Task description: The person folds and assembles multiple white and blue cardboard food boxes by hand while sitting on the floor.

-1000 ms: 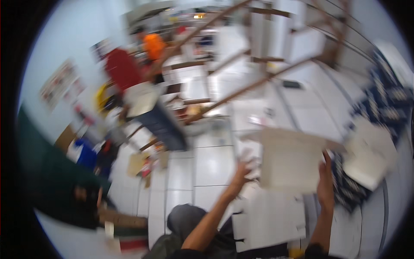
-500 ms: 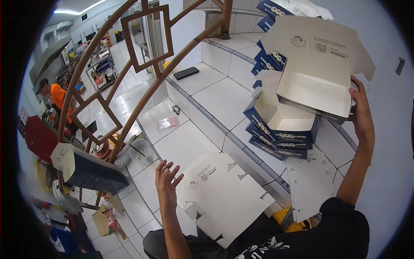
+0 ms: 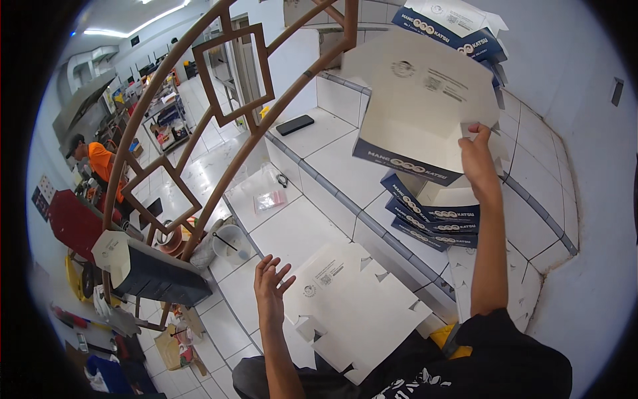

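My right hand (image 3: 480, 163) grips the right side wall of an open takeout box (image 3: 419, 133), thumb on the inner flap. The box is cream inside and dark blue outside, with its lid raised, and it is tilted toward me above the steps. Below it stands a stack of similar open boxes (image 3: 435, 229), partly covered by the held one. Fingers apart and slightly curled, my left hand (image 3: 271, 289) holds nothing. It hovers beside the left edge of a flat, unfolded box blank (image 3: 362, 312) lying across my lap.
More boxes (image 3: 458, 33) are piled on the upper step, and further flat blanks (image 3: 488, 286) lie right of my lap. A phone (image 3: 295, 124) rests on the tiled step. At left are a brown metal railing (image 3: 256, 139), a tall dark box (image 3: 159, 272), a clear tub (image 3: 232, 245) and a person in orange (image 3: 101, 161).
My right hand has carried the open box leftward, away from the far stack, turning its printed front toward me. My left hand stays open beside the flat blank. The view has shifted slightly.
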